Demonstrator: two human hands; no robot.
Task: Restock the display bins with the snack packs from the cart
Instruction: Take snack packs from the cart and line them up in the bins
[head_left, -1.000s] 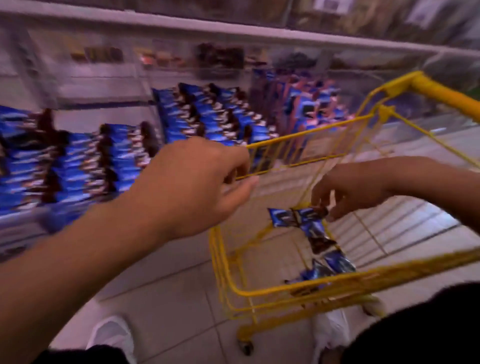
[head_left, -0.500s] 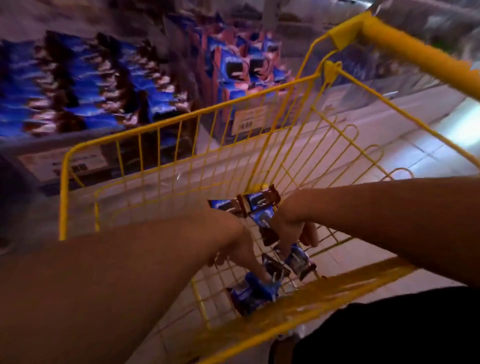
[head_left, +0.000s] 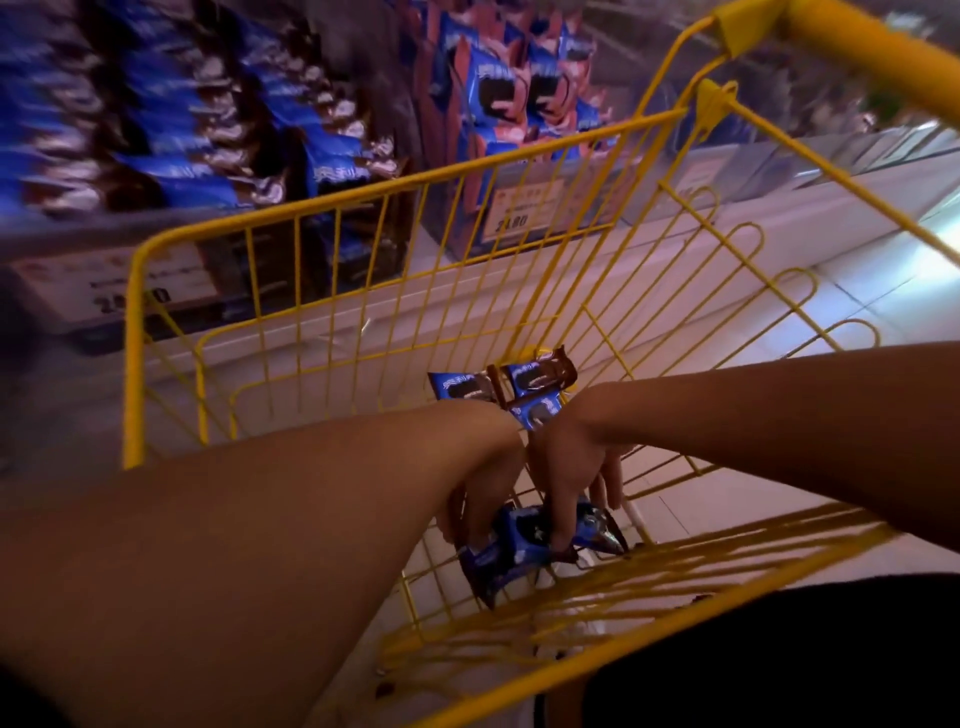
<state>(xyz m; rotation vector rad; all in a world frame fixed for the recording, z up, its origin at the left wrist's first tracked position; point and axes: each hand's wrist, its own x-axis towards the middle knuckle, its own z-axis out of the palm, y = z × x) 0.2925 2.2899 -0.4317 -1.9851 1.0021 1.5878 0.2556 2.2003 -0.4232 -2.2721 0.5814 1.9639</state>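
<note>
Both hands down inside the yellow cart (head_left: 132, 364), at the near end of its wire floor. Left hand (head_left: 480, 493) curled over a cluster of blue snack packs (head_left: 519, 540), fingers bent down onto the wrappers; looks like a grip, though the fingertips are hidden behind the packs. Right hand (head_left: 571, 473) just beside it, thumb and first fingers closed on the same cluster from the right, the other fingers hanging loosely past it. Three more packs (head_left: 506, 387) lying flat farther in, just beyond the wrists, untouched. Display bins (head_left: 218, 156) on the far side of the cart, left and centre, already holding rows of the same blue packs; price tags (head_left: 519, 208) on their fronts.

Probably light, each pack a thin glossy film round a small stiff biscuit. Likely slick and crinkly, so prone to slide out of a loose bunch. Contents likely brittle: best not crushed. Best taken across the flat middle of a stack, thumb on one face and fingers on the other, rather than by the crimped ends, which may let a pack swing or slip. Wire gaps in the floor a possible snag for corners.
</note>
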